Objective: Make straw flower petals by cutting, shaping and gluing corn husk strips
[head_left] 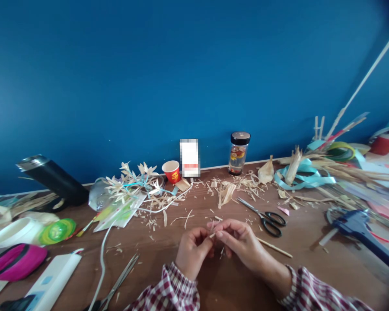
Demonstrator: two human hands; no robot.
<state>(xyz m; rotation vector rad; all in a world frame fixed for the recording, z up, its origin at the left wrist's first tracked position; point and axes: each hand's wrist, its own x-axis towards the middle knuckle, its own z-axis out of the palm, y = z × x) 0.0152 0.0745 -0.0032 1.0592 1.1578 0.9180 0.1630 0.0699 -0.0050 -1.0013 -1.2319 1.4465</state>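
My left hand (pixel 192 250) and my right hand (pixel 238 239) meet above the brown table (pixel 311 263), fingers pinched together on a small pale straw-like strip (pixel 212 235) between them. Both sleeves are red-and-white checked. A thin wooden stick (pixel 274 247) lies just right of my right hand. Black-handled scissors (pixel 264 217) lie shut a little farther back on the right. Straw scraps (pixel 225 190) are scattered behind my hands.
Against the blue wall stand a red paper cup (pixel 171 171), a white box (pixel 189 158) and a dark-lidded jar (pixel 239 153). Straw flowers (pixel 132 181) and a black flask (pixel 53 179) lie left; light-blue ribbon (pixel 303 177) and a blue glue gun (pixel 359 229) right. Metal scissors (pixel 118 283) lie near the front.
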